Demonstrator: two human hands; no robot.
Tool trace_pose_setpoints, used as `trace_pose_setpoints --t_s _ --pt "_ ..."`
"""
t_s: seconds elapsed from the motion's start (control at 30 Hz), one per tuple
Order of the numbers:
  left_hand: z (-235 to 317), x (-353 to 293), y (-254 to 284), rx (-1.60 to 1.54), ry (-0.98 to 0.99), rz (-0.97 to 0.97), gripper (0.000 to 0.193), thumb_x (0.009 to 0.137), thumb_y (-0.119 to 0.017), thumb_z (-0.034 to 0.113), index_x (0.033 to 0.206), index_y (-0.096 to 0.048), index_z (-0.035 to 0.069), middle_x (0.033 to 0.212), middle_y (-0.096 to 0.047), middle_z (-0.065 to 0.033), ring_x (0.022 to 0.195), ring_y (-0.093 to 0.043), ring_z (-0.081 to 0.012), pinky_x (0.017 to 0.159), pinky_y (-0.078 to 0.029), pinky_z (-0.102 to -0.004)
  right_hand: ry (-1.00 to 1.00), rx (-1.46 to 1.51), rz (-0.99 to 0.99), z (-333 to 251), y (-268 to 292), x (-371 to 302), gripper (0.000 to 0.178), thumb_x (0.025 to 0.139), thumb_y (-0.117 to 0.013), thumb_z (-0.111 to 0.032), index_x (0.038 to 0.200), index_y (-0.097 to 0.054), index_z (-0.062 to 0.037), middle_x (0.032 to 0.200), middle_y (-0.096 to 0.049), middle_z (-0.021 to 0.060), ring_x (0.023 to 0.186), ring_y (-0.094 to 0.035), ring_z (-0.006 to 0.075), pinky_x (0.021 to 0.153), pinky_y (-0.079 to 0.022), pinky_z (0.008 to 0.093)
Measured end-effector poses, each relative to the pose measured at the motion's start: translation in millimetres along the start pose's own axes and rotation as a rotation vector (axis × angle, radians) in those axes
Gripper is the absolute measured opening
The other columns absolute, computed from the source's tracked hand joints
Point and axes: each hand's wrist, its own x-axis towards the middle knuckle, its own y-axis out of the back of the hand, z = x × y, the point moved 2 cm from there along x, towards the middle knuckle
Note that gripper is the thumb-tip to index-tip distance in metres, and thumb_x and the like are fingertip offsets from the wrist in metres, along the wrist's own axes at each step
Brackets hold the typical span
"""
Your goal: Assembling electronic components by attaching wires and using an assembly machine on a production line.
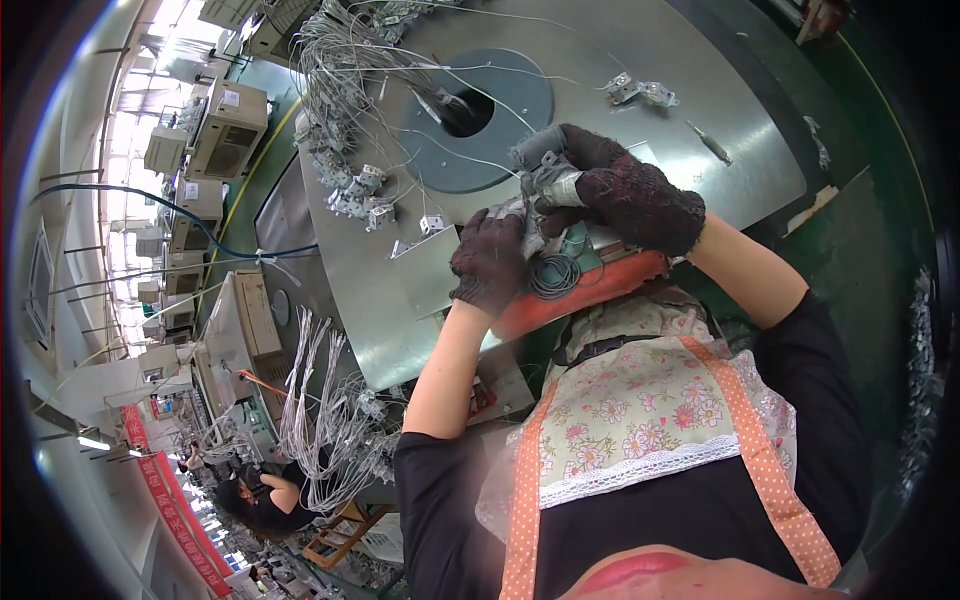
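Note:
Dark knitted gloves cover both hands, with grey wrapping around the fingertips. My left hand (490,260) is closed, its fingertips meeting those of the other hand above the table's near part. My right hand (640,200) is closed too, its wrapped fingers bent inward. What they pinch between them is small and mostly hidden. A thin pale wire (465,160) runs from the round grey disc (425,145) toward the fingertips. Just below the hands lies a coil of dark thin wire (555,277) beside a red-orange padded edge (580,300).
A large bundle of pale wires with metal ends (335,90) covers the metal table's (740,110) far left. Small metal parts (640,92) and a pen-like tool (710,143) lie at the right. More wires (330,430) hang at left, near another person (270,500).

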Motion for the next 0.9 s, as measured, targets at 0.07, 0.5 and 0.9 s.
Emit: trace_pose_setpoints --t_s 0.07,0.5,0.9 --pt "-1.5 0.4 -1.4 0.034 0.003 -0.040 0.037 0.090 -0.068 0.038 0.120 -0.070 0.016 0.109 -0.072 -0.0134 0.108 -0.067 -0.0341 0.105 -0.046 -0.0486 -0.003 0.043 -0.009 1.0 0.6 -0.1 0.053 0.090 -0.070 -0.019 0.139 -0.053 -0.0058 0.122 -0.059 0.0071 0.110 -0.061 0.0172 0.092 -0.059 0.0370" --pt "10.9 -0.5 17.9 -0.047 0.092 -0.086 0.025 0.088 -0.069 0.033 0.109 -0.079 0.026 0.120 -0.071 -0.0065 0.121 -0.061 -0.0314 0.103 -0.045 -0.0466 -0.035 0.301 -0.164 -18.1 -24.4 -5.0 0.064 0.092 -0.062 -0.007 0.153 -0.042 -0.0056 0.129 -0.060 0.0106 0.123 -0.059 0.0216 0.106 -0.052 0.0387" --pt "7.6 -3.0 14.6 -0.053 -0.010 -0.047 0.042 0.084 -0.068 0.027 0.125 -0.069 0.019 0.108 -0.073 -0.0145 0.108 -0.068 -0.0337 0.111 -0.042 -0.0512 -0.006 0.362 -0.191 -15.4 -27.5 -8.6 0.065 0.088 -0.062 -0.001 0.150 -0.042 -0.0008 0.130 -0.061 0.0177 0.122 -0.062 0.0282 0.106 -0.053 0.0460"
